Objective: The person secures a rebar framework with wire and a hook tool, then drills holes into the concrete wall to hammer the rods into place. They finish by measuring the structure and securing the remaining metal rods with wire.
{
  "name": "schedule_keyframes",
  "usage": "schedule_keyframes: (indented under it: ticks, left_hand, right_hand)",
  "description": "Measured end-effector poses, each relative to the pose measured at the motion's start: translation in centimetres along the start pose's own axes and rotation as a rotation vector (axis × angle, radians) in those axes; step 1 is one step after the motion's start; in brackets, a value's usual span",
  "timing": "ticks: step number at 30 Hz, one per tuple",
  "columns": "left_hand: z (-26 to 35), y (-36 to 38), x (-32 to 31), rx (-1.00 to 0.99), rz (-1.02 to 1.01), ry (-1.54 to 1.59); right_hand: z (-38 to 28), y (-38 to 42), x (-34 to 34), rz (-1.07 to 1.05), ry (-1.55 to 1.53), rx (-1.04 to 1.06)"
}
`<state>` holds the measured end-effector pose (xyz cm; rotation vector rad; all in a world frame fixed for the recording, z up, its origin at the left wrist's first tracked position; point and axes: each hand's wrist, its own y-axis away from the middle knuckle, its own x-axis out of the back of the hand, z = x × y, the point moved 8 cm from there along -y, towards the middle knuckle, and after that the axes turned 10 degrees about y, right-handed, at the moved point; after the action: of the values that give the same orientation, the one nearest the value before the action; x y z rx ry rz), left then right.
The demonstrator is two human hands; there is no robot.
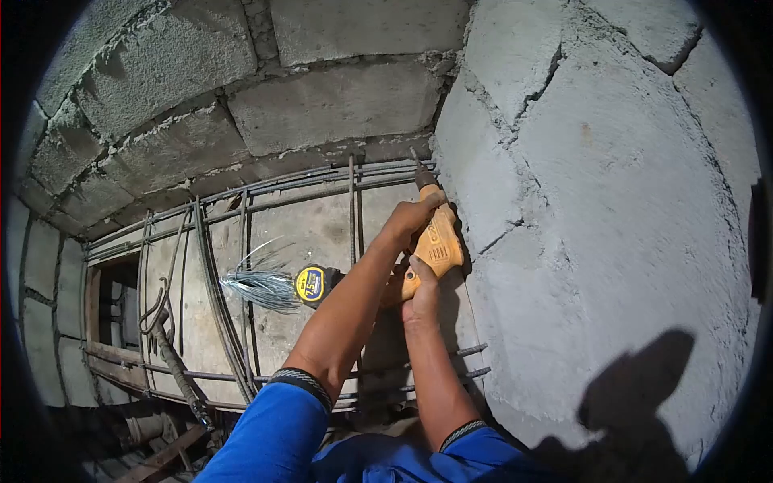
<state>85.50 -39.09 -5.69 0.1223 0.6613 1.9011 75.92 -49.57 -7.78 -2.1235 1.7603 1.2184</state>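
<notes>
I hold a yellow-orange power drill (439,245) with both hands, near the corner of the block wall and the plastered wall. My left hand (415,217) is wrapped round its front, just behind the dark chuck (425,175). Lower down, my right hand (423,291) grips the rear handle, partly hidden by the fingers. The thin drill bit (414,153) points away from me, its tip close to the foot of the block wall. Left of my left forearm lie a yellow and black tape measure (311,283) and a bundle of thin tie wires (270,283).
Long rebars (298,189) run along the block wall (330,105), with crossing bars over the board (322,229). A hooked metal tool (169,346) rests at the left beside a framed opening (121,302). The rough plastered wall (596,201) rises close on the right.
</notes>
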Motion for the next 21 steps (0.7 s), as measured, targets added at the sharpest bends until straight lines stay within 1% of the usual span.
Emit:
schedule_keyframes:
  ticks: [1, 2, 4, 5, 7, 11, 13, 17, 19, 21]
  left_hand:
    - [-0.1, 0.0, 0.0, 0.029, -0.040, 0.154]
    - [-0.5, 0.0, 0.3, 0.042, -0.034, 0.157]
    - [0.0, -0.3, 0.9, -0.003, 0.007, -0.091]
    - [0.2, -0.2, 0.9, -0.002, 0.003, -0.090]
    - [0.7, 0.2, 0.6, 0.000, -0.002, -0.164]
    - [0.7, 1.2, 0.3, 0.034, 0.065, -0.214]
    - [0.9, 0.6, 0.1, -0.047, 0.121, -0.369]
    - [0.5, 1.1, -0.1, -0.003, 0.089, -0.366]
    - [-0.2, -0.4, -0.3, -0.110, 0.031, -0.431]
    - [-0.9, -0.7, -0.3, -0.083, 0.032, -0.473]
  right_hand:
    - [-0.1, 0.4, -0.4, 0.016, 0.007, 0.002]
    - [0.0, 0.8, -0.5, 0.023, 0.009, -0.009]
    - [-0.5, 0.7, -0.6, 0.032, 0.036, 0.017]
    - [-0.5, 0.7, -0.6, 0.036, 0.038, 0.019]
    - [-1.4, 0.5, 0.3, 0.125, 0.065, 0.106]
    - [-0.6, -1.0, 2.6, 0.130, 0.072, 0.140]
    - [0.0, -1.2, 2.0, -0.024, -0.074, 0.001]
    - [0.4, -1.0, 2.6, -0.021, -0.058, -0.010]
    - [1.8, -1.3, 2.9, -0.131, -0.157, -0.097]
    - [1.0, 0.1, 2.5, -0.106, -0.134, -0.073]
